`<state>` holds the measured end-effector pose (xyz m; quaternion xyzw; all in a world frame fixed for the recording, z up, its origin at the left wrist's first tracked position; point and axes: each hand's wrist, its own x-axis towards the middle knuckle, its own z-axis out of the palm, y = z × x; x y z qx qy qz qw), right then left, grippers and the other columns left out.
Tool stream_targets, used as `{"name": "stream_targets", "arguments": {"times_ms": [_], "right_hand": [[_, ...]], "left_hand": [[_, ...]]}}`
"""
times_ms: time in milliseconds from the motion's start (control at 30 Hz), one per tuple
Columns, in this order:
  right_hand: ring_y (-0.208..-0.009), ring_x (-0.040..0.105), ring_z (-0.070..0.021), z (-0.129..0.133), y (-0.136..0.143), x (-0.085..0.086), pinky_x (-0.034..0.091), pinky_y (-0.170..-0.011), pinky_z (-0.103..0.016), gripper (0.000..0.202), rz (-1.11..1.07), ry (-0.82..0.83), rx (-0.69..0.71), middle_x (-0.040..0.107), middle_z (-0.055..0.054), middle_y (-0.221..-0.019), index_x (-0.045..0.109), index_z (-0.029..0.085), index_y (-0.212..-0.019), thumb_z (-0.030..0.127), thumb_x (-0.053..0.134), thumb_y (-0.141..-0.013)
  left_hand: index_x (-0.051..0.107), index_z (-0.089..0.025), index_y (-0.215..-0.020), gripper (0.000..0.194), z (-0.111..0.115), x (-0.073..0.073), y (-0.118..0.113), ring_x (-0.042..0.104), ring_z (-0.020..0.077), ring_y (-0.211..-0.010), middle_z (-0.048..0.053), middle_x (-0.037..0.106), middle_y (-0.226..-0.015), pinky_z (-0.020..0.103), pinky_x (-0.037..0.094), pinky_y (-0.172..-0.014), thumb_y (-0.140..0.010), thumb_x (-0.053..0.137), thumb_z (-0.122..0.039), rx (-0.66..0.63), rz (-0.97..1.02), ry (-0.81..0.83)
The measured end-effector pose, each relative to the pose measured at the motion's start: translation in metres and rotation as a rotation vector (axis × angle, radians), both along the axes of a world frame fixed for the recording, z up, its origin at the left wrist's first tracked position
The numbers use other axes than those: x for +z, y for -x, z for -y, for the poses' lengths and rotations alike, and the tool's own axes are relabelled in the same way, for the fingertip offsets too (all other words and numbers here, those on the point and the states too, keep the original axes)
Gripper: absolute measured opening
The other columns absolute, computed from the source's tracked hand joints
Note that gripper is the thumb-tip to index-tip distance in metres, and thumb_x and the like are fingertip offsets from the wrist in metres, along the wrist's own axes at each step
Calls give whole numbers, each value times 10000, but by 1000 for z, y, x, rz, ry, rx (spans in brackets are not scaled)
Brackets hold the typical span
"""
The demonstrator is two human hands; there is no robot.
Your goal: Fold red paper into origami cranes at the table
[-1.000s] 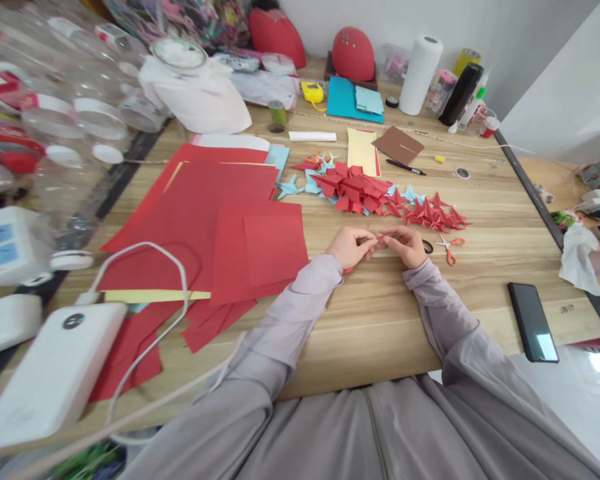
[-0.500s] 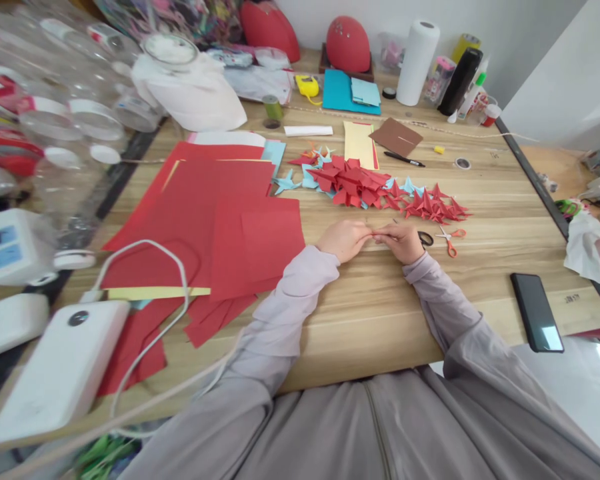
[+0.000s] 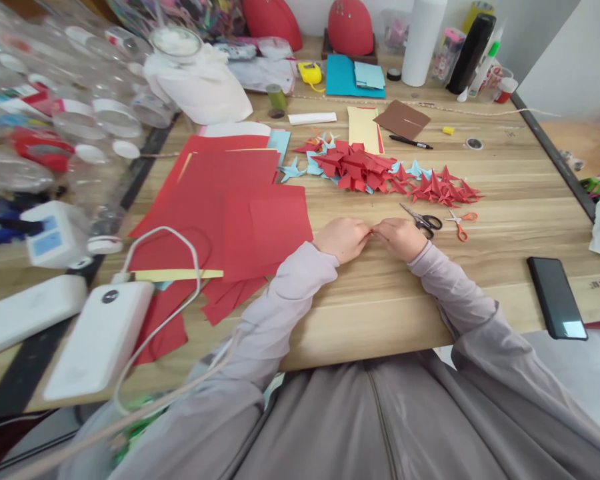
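Note:
My left hand (image 3: 344,239) and my right hand (image 3: 399,238) meet fingertip to fingertip above the wooden table. Both are closed in a pinch, and a tiny bit of red shows between them, too small to name. Just beyond them lies a pile of folded red paper pieces (image 3: 355,167), with pointed red stars (image 3: 443,188) at its right end and light blue stars (image 3: 293,171) at its left. Black-handled scissors (image 3: 424,220) rest by my right hand. To the left of my left hand are large red paper sheets (image 3: 205,207).
Orange-handled scissors (image 3: 461,219) and a phone (image 3: 557,297) lie to the right. A white power bank (image 3: 100,340) with a looped cable sits at left, near plastic bottles (image 3: 87,167). A black pen (image 3: 410,142) and brown paper (image 3: 404,120) are further back.
The view has shifted, so the table's things appear further right and slightly higher. More of the black-handled scissors shows beside my right hand. My hands remain together.

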<state>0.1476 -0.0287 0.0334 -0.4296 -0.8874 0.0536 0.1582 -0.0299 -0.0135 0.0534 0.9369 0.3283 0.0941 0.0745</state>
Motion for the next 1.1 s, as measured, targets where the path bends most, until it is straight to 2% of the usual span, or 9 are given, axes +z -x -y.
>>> {"name": "stream_targets", "arguments": {"times_ms": [100, 167, 267, 433, 567, 700, 800, 900, 1100], "right_hand": [[-733, 600, -196, 5, 4, 6, 426, -669, -285, 207, 62, -10, 35, 662, -127, -804, 652, 96, -895, 127, 456, -836], [-730, 599, -194, 7, 5, 7, 430, -673, -287, 193, 11, 4, 48, 661, -122, -795, 650, 97, -874, 131, 465, -832], [-673, 595, -164, 8, 3, 5, 449, -651, -271, 142, -222, 88, 68, 668, -74, -738, 661, 129, -815, 179, 527, -812], [-566, 591, -131, 13, -1, 1, 472, -555, -242, 168, -629, 363, 57, 673, -31, -655, 683, 156, -780, 315, 629, -764], [-571, 598, -134, 17, -1, 1, 476, -553, -244, 216, -675, 414, 38, 674, -41, -651, 692, 151, -768, 363, 656, -744], [-581, 609, -137, 17, -1, 3, 476, -569, -247, 215, -628, 399, 66, 676, -48, -660, 692, 157, -778, 357, 615, -782], [-580, 616, -138, 18, -1, 4, 481, -576, -246, 208, -600, 406, 88, 672, -42, -641, 685, 161, -782, 339, 581, -810], [-569, 615, -135, 19, 1, 4, 481, -563, -240, 212, -601, 421, 77, 669, -40, -632, 672, 155, -767, 334, 571, -819], [-574, 624, -132, 20, 3, 1, 504, -578, -242, 229, -637, 515, 42, 670, -34, -622, 647, 148, -767, 358, 574, -818]], "left_hand": [[670, -120, -882, 253, 6, 0, 2, 621, 206, -769, 109, 679, -839, 309, 458, -685, -816, 438, -198, 14, 44, 35], [677, -132, -858, 239, 10, -2, 5, 616, 196, -752, 100, 680, -809, 299, 453, -680, -802, 456, -200, 18, 128, 62], [686, -149, -798, 240, 18, -6, 10, 596, 159, -681, 75, 674, -747, 265, 436, -640, -811, 458, -220, 30, 295, 113], [691, -161, -721, 251, 29, -11, 14, 541, 113, -570, 47, 661, -673, 229, 408, -572, -809, 490, -282, 117, 502, 258], [704, -159, -776, 219, 32, -15, 16, 560, 119, -608, 52, 681, -729, 224, 412, -579, -789, 515, -267, 133, 590, 360], [706, -161, -789, 210, 32, -16, 19, 550, 121, -607, 50, 669, -722, 230, 405, -578, -789, 522, -263, 111, 617, 405], [696, -168, -751, 220, 32, -15, 20, 518, 114, -569, 34, 631, -652, 235, 395, -575, -807, 507, -265, 96, 572, 384], [679, -168, -717, 240, 32, -16, 20, 521, 121, -585, 30, 610, -628, 241, 397, -597, -826, 480, -246, 59, 513, 290], [659, -160, -735, 262, 32, -21, 21, 566, 143, -653, 46, 637, -689, 254, 414, -625, -853, 433, -219, 31, 425, 92]]}}
